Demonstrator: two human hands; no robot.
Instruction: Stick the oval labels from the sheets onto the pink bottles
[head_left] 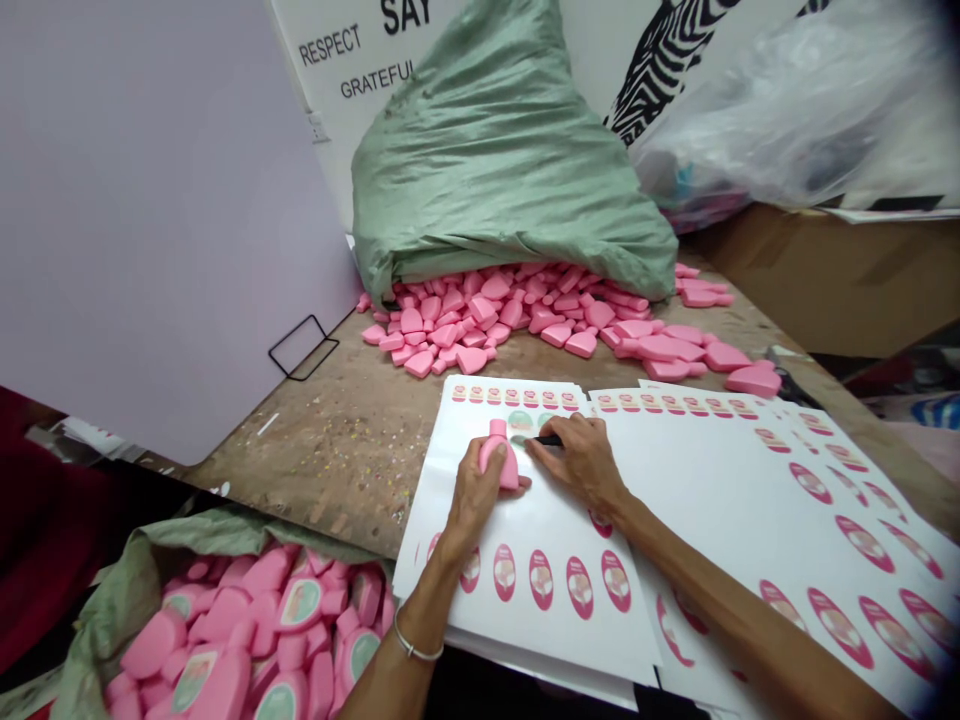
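Observation:
My left hand (471, 492) is wrapped round a small pink toy bottle (500, 462), its neck pointing away from me. It is held over a sticker sheet (436, 488) on top of a stack. Just to the right, my right hand (583, 458) pinches a slim black tool (548, 440) whose kind I cannot make out. Its tip is by a small green label on the sheet. Another green label (520, 422) lies a little farther up. Oval pink stickers (541, 580) run along the sheet's near edge.
A green sack (510, 170) spills a heap of pink bottles (480, 310) across the back of the wooden table (330, 440). More sticker sheets (720, 480) spread to the right. At lower left, an open sack (142, 570) holds bottles, some labelled. A pale panel (165, 220) stands on the left.

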